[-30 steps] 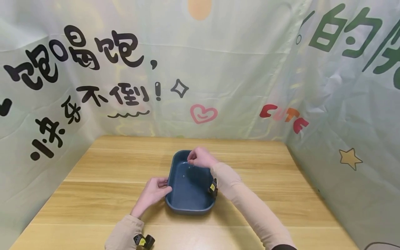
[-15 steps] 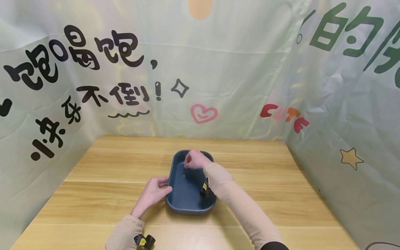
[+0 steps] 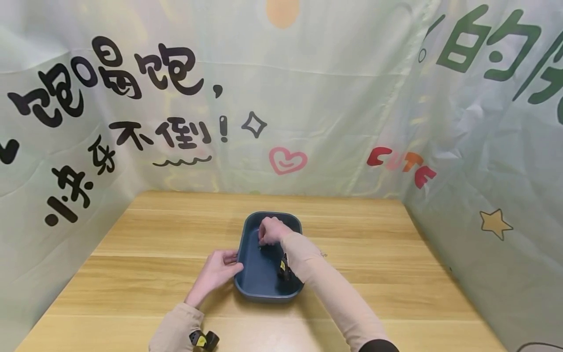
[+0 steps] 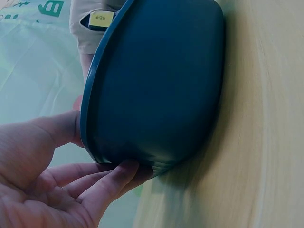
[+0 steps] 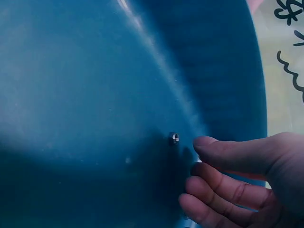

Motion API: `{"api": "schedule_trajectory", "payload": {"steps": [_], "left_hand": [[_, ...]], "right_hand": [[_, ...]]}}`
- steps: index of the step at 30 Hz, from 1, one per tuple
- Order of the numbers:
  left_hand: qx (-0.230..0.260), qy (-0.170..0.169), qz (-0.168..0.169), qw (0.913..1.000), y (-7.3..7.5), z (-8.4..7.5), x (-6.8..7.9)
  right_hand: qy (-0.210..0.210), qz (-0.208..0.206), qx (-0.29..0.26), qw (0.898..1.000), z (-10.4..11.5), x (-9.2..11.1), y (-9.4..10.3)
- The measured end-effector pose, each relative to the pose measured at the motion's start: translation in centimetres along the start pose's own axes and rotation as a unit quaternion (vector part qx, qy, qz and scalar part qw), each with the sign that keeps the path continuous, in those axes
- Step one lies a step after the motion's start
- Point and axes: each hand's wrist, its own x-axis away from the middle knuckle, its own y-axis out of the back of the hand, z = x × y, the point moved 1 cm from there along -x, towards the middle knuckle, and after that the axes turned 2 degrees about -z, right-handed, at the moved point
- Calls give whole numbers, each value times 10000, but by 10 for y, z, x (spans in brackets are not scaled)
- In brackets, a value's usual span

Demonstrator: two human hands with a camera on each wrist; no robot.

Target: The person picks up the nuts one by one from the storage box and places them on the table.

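A dark blue rectangular tray (image 3: 261, 278) with rounded corners stands on the table. My left hand (image 3: 217, 269) holds its left wall, thumb at the rim and fingertips against the outer side, as the left wrist view shows (image 4: 71, 175). Inside the tray, my right hand (image 3: 272, 231) reaches down toward the floor. In the right wrist view a small metal nut (image 5: 175, 138) lies on the tray floor just ahead of the right thumb and index fingertips, which stand slightly apart. Small shiny bits show beside the lower fingers there, partly hidden.
Small metal pieces (image 3: 324, 254) lie on the wooden table (image 3: 365, 293) just right of the right sleeve. Printed cloth walls (image 3: 334, 122) enclose the table at the back and sides. Each wrist wears a small black camera.
My right hand has moved left and down, deeper into the tray and closer to the nut. Small pieces on the table have come into view beside the sleeve. The left hand keeps its place.
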Motion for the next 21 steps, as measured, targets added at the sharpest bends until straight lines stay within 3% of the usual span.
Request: {"api": "schedule_trajectory", "payload": {"steps": [15, 21], "left_hand": [[23, 19, -4, 10000, 0, -1, 1], [48, 55, -14, 10000, 0, 0, 1]], "right_hand": [[114, -99, 424, 9990, -3, -5, -12], [76, -50, 364, 9993, -2, -5, -14]]}}
